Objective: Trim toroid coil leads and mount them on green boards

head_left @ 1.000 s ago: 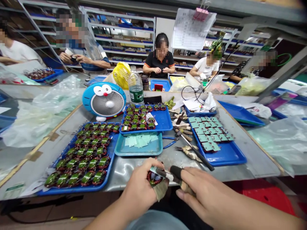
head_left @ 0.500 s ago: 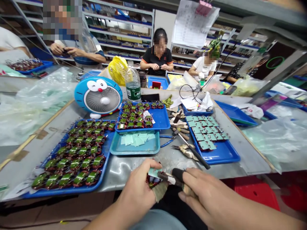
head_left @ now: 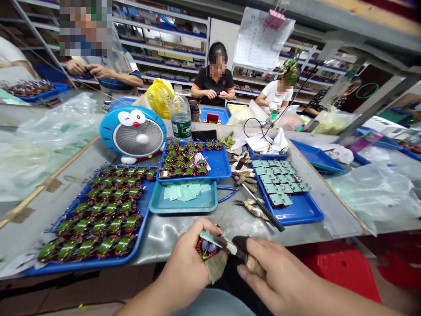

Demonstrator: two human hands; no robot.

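Observation:
My left hand point(head_left: 189, 259) is closed around a copper-wound ring coil point(head_left: 204, 250), with a pale green board point(head_left: 209, 237) against its top. A grey-green wrap point(head_left: 216, 265) covers one finger of that hand. Pliers point(head_left: 233, 247) are gripped in my right hand point(head_left: 269, 267), their jaws pointing left at the board's edge. Whether the jaws pinch a wire there cannot be made out. A dark cover point(head_left: 241, 241) sits on a right fingertip. Both hands are in front of the bench's near edge.
Rows of coils fill the left blue tray point(head_left: 144, 219); more lie in the upper blue tray point(head_left: 219, 164). Loose boards lie in a teal tray point(head_left: 184, 210). Board-topped coils occupy the right blue tray point(head_left: 297, 215). A hammer point(head_left: 268, 213), blue-handled pliers point(head_left: 226, 197) and a fan point(head_left: 133, 134) are on the bench.
The coil in my left hand has tilted, so more of its red windings and inside show. My right hand and the pliers have shifted slightly left and down. The whole view has moved slightly.

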